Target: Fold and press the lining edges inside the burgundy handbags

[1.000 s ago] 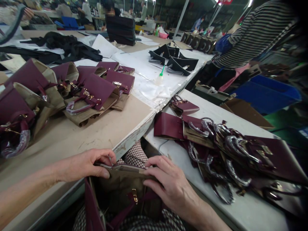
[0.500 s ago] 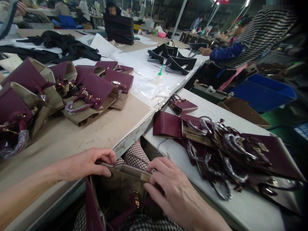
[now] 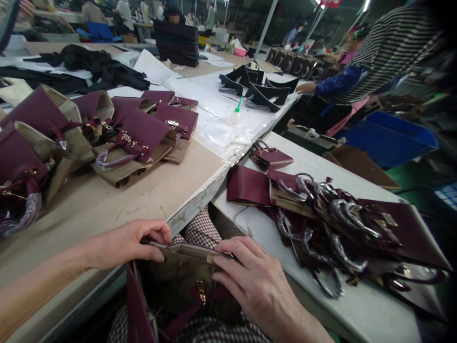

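Note:
A burgundy handbag (image 3: 137, 305) with a khaki lining rests on my lap, its mouth facing up. My left hand (image 3: 139, 240) pinches the left end of the bag's far edge between thumb and fingers. At the right end of that same edge, my right hand (image 3: 250, 274) is closed over the rim, fingers on top and thumb tucked inside. Between the two hands the edge runs nearly straight. A gold clasp (image 3: 201, 292) on a burgundy strap shows at the near side. The bag's underside is hidden.
Several burgundy bags (image 3: 146, 128) stand on the left table (image 3: 178, 176). More bags with wrapped handles (image 3: 357, 224) are heaped on the white right table (image 3: 385, 314). A glue bottle (image 3: 235, 116) and black pieces (image 3: 266, 95) lie farther back. A co-worker in stripes (image 3: 389, 52) stands at right.
My right hand has shifted slightly left along the bag's edge, its fingers lying flatter over it. My left hand keeps its hold. The co-worker's arm has moved a little.

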Demonstrator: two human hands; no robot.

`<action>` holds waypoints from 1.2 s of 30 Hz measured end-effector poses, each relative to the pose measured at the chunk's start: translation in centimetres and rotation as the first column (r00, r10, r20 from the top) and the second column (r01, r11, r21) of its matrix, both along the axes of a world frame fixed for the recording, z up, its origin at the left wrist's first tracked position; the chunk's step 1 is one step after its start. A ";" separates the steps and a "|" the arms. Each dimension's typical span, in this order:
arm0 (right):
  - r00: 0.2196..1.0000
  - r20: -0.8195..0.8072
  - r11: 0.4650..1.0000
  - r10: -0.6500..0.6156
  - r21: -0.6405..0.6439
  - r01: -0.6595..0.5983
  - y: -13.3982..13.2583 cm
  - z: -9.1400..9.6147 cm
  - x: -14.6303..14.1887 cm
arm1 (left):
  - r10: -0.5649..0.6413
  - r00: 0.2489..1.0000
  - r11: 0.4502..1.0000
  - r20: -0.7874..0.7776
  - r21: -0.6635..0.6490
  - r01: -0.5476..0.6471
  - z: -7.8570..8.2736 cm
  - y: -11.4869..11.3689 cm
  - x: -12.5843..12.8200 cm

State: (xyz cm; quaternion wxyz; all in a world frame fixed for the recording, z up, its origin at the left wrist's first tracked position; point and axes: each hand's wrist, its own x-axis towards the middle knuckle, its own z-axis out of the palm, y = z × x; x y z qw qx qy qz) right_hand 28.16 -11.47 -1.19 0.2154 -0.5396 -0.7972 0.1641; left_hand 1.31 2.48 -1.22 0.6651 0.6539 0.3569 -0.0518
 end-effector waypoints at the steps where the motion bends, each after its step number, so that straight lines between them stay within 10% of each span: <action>1: 1.000 0.017 1.000 0.002 -0.008 -0.001 0.1 0.0 -0.1 | 0.002 1.000 1.000 -0.003 0.000 -0.002 0.0 0.0 0.0; 13: 0.981 -0.182 0.964 -0.071 -0.264 0.021 0.4 -0.5 0.5 | -0.006 1.000 1.000 0.021 0.013 0.005 -0.4 0.1 0.2; 16: 0.911 -0.360 0.968 -0.203 -0.213 0.131 -0.3 -1.8 0.9 | 0.002 1.000 1.000 0.031 0.008 -0.003 -0.9 0.2 -0.3; 23: 0.685 -0.491 0.810 -0.538 -0.526 0.259 -0.8 -4.0 1.1 | -0.015 1.000 0.996 -0.018 0.086 0.017 -0.6 0.4 0.2; 29: 0.894 -0.374 0.968 -0.247 -0.139 0.209 -0.3 -3.0 1.3 | -0.025 0.999 0.996 -0.022 0.089 0.026 -0.8 0.5 0.4; 36: 0.991 -0.135 1.000 -0.012 0.004 0.012 0.8 -1.6 1.5 | -0.042 0.999 0.992 -0.017 0.115 0.043 -0.9 0.5 0.3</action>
